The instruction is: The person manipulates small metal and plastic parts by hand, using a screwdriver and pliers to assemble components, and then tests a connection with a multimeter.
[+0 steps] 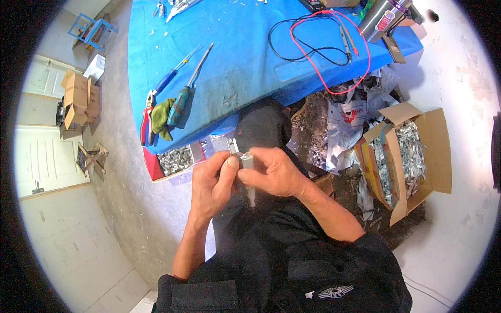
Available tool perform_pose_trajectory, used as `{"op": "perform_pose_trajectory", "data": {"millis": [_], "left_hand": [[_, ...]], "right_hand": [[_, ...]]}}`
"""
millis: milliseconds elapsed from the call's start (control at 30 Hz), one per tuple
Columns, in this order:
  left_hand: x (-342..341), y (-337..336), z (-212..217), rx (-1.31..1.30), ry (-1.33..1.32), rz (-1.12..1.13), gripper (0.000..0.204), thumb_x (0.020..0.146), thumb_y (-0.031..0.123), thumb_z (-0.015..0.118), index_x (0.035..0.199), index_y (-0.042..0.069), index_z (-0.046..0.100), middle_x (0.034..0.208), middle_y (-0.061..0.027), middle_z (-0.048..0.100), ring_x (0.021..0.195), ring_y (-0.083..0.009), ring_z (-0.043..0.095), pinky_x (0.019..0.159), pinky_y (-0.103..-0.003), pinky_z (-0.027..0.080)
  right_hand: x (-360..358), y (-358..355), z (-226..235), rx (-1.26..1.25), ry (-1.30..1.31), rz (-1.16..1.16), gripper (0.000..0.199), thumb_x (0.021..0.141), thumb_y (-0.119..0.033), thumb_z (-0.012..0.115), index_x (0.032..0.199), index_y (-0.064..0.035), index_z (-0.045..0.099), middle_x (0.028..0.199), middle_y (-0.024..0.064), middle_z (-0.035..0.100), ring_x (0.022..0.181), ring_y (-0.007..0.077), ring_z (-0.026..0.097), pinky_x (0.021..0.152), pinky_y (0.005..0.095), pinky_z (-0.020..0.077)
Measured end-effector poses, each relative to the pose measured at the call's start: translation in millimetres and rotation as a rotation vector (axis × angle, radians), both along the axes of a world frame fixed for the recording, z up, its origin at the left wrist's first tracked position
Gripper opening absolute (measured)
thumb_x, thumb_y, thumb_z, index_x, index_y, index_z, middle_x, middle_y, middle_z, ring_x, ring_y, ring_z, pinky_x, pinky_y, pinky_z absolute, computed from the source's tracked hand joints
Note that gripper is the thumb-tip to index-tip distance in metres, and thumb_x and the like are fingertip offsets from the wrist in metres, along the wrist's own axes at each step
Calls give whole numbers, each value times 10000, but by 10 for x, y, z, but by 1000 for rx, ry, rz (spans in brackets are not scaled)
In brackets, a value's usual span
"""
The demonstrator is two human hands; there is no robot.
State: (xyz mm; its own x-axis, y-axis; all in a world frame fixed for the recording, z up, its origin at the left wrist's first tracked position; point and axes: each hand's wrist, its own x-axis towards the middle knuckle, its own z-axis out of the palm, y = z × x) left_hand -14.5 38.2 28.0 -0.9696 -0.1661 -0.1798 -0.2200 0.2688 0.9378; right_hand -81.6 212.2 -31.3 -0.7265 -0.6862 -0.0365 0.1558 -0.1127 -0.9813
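Both hands meet over the person's lap, just below the near edge of the blue table [250, 68]. Left hand [211, 182] and right hand [274, 172] both pinch the same small whitish metal strip [248, 175]; it stands roughly upright between the thumbs, lower end poking out below the right hand, against the dark trousers. A small silvery piece [233, 146] sticks up just above the left fingertips; can't tell whether it's part of the strip or separate.

On the table, left side: red-handled pliers [146, 117], a blue-handled screwdriver [168, 78], teal-handled scissors [182, 101], and a green rag [162, 117] lying between pliers and scissors, touching both. Further back: black and red test leads [323, 47] in loops, and a silver cylinder [383, 18] near the right corner.

Under the table edge, a tray of silvery scrap [175, 159]. To the person's right, an open cardboard box [417, 161] full of similar metal strips, next to a white plastic bag [347, 122]. More cardboard boxes [78, 99] on the floor far left.
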Motion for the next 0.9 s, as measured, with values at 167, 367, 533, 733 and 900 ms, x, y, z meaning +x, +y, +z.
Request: {"op": "perform_pose_trajectory", "data": {"millis": [167, 367, 533, 733, 900], "left_hand": [[60, 55, 115, -54, 73, 29, 233, 1044, 198, 653, 979, -23, 690, 724, -18, 655, 601, -93, 597, 538, -257, 451], [63, 36, 55, 260, -3, 148, 193, 1009, 176, 713, 1025, -8, 657, 812, -28, 678, 641, -75, 594, 553, -231, 468], [71, -15, -77, 437, 21, 199, 233, 1019, 232, 692, 1061, 11, 629, 930, -87, 720, 689, -90, 614, 556, -241, 505], [141, -32, -41, 459, 75, 153, 332, 1051, 257, 629, 1224, -26, 642, 1034, -120, 716, 761, -120, 640, 610, -257, 532], [276, -15, -12, 83, 245, 16, 325, 934, 87, 714, 1236, -21, 658, 1061, -120, 729, 846, -175, 693, 751, -310, 569]], "right_hand": [[7, 36, 98, 68, 186, -43, 248, 998, -223, 681, 909, -7, 597, 677, 139, 595, 627, 88, 558, 557, 342, 456], [67, 0, -45, -20, 139, -112, 209, 1031, -209, 647, 986, -20, 573, 711, 74, 575, 661, 87, 535, 574, 331, 452], [63, 10, -33, -42, 69, -139, 229, 1075, -250, 612, 995, -37, 581, 801, -1, 585, 728, 68, 524, 622, 290, 454], [44, -17, -93, -103, -118, -263, 252, 1091, -286, 590, 987, -57, 591, 841, -31, 601, 746, 60, 547, 650, 272, 474], [28, -36, -131, -108, -87, -303, 214, 1084, -251, 596, 987, -60, 587, 827, -13, 598, 743, 68, 542, 657, 267, 471]]}}
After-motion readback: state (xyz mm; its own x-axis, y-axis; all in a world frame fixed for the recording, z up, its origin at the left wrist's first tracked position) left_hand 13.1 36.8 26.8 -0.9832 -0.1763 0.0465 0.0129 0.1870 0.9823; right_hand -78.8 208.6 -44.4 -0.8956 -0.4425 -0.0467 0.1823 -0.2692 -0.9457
